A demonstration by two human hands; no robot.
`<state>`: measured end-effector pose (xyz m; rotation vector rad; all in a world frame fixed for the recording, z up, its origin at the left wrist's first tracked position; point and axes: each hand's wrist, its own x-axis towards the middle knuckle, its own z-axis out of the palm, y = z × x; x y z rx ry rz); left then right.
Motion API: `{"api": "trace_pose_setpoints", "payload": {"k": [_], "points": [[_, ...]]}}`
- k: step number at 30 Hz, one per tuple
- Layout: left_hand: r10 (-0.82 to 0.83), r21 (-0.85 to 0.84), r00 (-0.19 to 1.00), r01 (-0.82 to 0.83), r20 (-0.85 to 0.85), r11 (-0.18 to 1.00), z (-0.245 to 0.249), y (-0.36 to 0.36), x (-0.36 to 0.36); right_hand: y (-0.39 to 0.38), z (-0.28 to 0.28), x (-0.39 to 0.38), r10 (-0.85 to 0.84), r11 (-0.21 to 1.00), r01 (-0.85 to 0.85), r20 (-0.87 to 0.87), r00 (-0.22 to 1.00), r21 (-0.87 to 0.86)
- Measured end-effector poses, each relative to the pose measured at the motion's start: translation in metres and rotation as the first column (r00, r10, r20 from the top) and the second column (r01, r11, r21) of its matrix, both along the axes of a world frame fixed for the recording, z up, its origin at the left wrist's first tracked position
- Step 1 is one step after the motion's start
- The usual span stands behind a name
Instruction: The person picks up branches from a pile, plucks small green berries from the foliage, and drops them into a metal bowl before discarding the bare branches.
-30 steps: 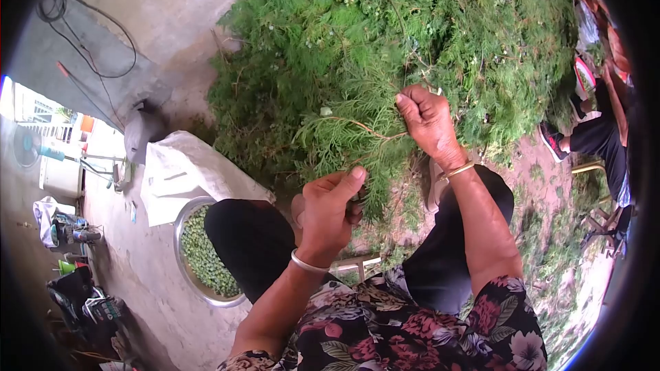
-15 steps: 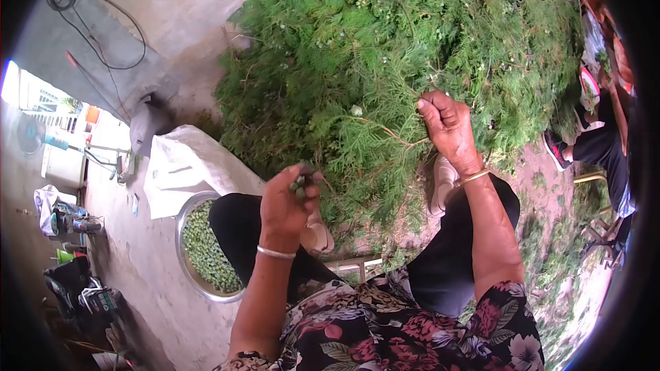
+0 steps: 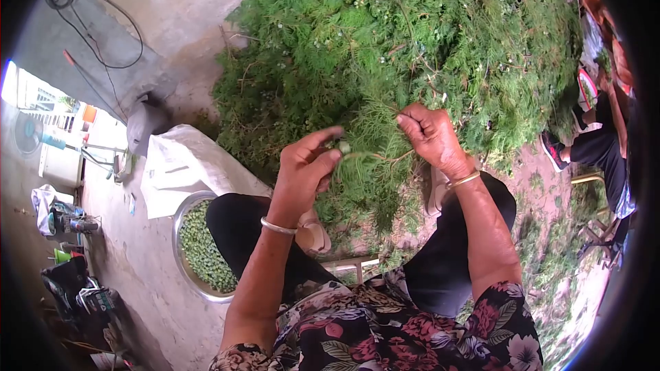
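My right hand (image 3: 431,135) is closed around the stem of a feathery green branch (image 3: 371,172) that hangs down between my knees. My left hand (image 3: 302,168) reaches up to that same branch, thumb and fingers pinching a small green seed cone (image 3: 342,145) on it. Behind the hands lies a big pile of cut green branches (image 3: 405,41). Down at my left, beside my knee, a round metal basin (image 3: 180,261) holds many small green seed cones (image 3: 203,251).
A white sack (image 3: 182,165) lies next to the basin. A black cable (image 3: 89,20) and a grey mat lie on the concrete floor at upper left. Another person (image 3: 598,130) sits at the right edge. Clutter and a fan stand at far left.
My left hand, which half a second ago held picked cones low near my knee, has risen to the branch and pinches a cone. My right hand shifted slightly left and down.
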<state>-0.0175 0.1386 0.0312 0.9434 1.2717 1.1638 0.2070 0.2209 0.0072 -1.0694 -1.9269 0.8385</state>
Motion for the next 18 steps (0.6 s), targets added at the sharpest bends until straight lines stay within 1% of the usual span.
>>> {"api": "trace_pose_setpoints", "payload": {"k": [2,3,5,6,8,12,14,15,17,18], "points": [[-0.069,0.118,0.994,0.079,-0.079,0.99,0.002,-0.005,-0.002,0.002,-0.007,-0.001,0.008,1.0,-0.009,0.011,1.0,0.025],[-0.07,0.118,0.994,0.079,-0.079,0.99,0.001,-0.006,-0.004,0.002,-0.008,-0.001,0.008,1.0,-0.008,0.012,1.0,0.025],[-0.207,0.134,0.949,0.243,-0.236,0.961,0.0,-0.009,-0.009,0.003,-0.008,-0.002,0.005,1.0,-0.006,0.036,0.999,0.03],[-0.209,0.134,0.949,0.245,-0.236,0.96,0.0,-0.011,-0.009,0.003,-0.008,-0.002,0.003,1.0,-0.004,0.036,0.999,0.03],[-0.23,0.104,0.958,0.25,-0.171,0.963,0.003,-0.016,-0.006,0.002,-0.006,-0.002,0.006,1.0,-0.006,0.028,1.0,0.027],[-0.24,0.15,0.952,0.269,-0.188,0.951,0.013,-0.023,0.004,0.001,-0.003,-0.003,-0.024,1.0,0.025,0.041,0.999,-0.017],[-0.203,0.045,0.962,0.215,-0.185,0.976,0.01,-0.024,0.003,0.002,-0.003,-0.004,-0.043,0.998,0.043,0.014,0.999,-0.037],[-0.204,0.046,0.961,0.216,-0.184,0.975,0.007,-0.025,0.001,0.004,-0.004,-0.003,-0.044,0.998,0.045,0.015,0.999,-0.036],[-0.095,0.155,0.875,0.19,-0.475,0.969,0.001,-0.028,-0.004,0.011,-0.007,0.0,-0.102,0.992,0.104,-0.039,0.994,0.066],[-0.096,0.16,0.876,0.192,-0.473,0.968,0.003,-0.033,-0.007,0.016,-0.01,0.003,-0.104,0.992,0.107,-0.036,0.994,0.071]]}}
